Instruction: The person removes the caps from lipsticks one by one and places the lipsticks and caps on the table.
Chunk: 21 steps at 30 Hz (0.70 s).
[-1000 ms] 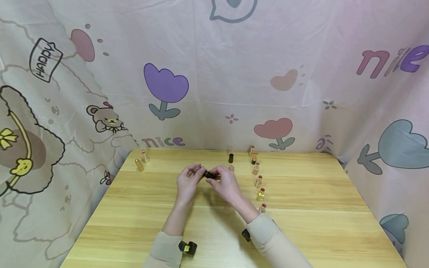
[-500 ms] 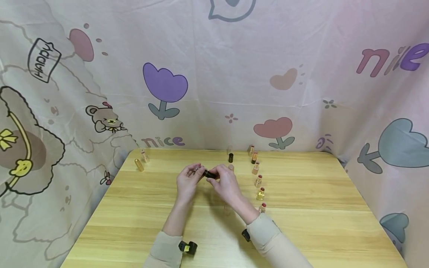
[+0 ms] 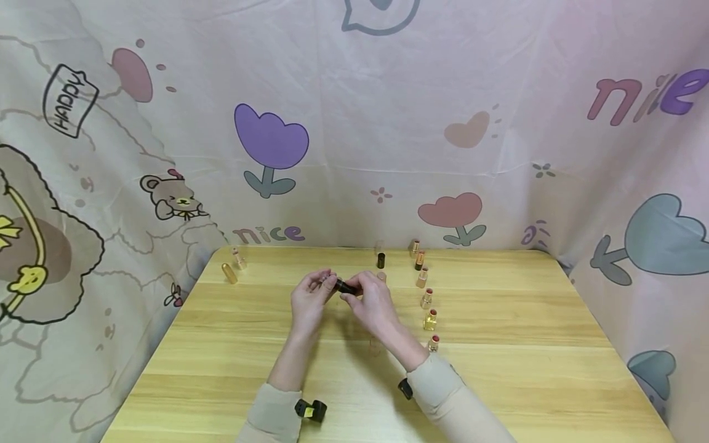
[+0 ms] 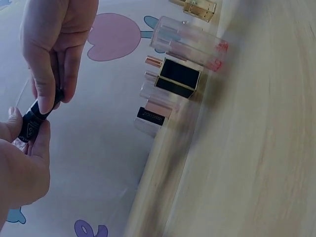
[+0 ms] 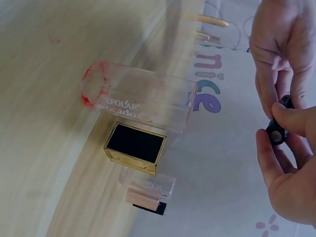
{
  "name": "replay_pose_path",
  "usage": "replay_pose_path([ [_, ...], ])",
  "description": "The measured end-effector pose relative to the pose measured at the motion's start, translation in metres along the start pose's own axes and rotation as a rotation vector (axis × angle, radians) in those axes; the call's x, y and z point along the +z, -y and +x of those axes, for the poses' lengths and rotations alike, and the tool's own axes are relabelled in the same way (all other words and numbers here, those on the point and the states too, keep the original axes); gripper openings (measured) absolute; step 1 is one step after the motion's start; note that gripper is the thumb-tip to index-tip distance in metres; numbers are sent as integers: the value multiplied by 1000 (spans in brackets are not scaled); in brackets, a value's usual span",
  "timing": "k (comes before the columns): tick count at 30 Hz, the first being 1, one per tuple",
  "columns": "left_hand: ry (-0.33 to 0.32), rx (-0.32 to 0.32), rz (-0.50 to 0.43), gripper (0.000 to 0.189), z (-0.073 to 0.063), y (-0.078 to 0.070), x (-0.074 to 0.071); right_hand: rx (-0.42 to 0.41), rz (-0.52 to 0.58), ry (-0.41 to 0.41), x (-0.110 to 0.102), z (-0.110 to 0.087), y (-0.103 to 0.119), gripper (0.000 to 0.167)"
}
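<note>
Above the middle of the table, both hands hold one black lipstick tube (image 3: 346,287) between them. My left hand (image 3: 308,306) pinches its left end, where a clear part shows beside the fingers. My right hand (image 3: 375,303) pinches the other end between thumb and fingers. In the left wrist view, the lipstick tube (image 4: 33,121) has pale print on its side. A round end of the lipstick tube (image 5: 277,136) faces the right wrist camera. The fingers hide much of the tube.
Uncapped lipsticks (image 3: 430,320) stand in a row at right. Left of it are a black cap (image 3: 381,261) and a large clear cap (image 5: 143,98), partly behind the right hand. At the far left stand a gold tube (image 3: 229,273) and a pinkish lipstick (image 3: 239,258). A printed cloth hangs behind.
Both hands keep the same grip on the lipstick tube at the same place. Only the head view has shifted slightly.
</note>
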State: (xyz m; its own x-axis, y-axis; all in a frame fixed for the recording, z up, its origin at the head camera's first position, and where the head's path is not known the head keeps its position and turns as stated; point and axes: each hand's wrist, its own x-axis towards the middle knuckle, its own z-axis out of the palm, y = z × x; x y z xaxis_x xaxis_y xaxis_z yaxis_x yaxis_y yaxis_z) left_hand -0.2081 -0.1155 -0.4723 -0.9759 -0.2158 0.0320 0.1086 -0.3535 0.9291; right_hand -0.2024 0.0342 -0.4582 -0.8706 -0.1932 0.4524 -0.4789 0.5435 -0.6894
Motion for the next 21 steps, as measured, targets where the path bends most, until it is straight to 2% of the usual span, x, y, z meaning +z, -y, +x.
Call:
replay_pose_path([
  [3,-49,-7,-68,39,4,-4,-6,38,6,-9,-1,-1,-2,23],
  [7,-150,33,-144,34,10,-14,-19,93,18,-13,-4,-3,-7,23],
  [11,-152,56,-137,34,13,-18,-28,101,50,-12,-6,-5,-10,23],
  [14,-137,40,-93,38,13,-18,-29,107,93,-12,-7,-6,-12,24],
  [16,-134,42,-22,40,12,-17,-28,97,126,-22,-8,-6,-12,26],
  [21,-100,128,117,41,14,-13,-27,24,216,-75,-16,2,-8,35],
])
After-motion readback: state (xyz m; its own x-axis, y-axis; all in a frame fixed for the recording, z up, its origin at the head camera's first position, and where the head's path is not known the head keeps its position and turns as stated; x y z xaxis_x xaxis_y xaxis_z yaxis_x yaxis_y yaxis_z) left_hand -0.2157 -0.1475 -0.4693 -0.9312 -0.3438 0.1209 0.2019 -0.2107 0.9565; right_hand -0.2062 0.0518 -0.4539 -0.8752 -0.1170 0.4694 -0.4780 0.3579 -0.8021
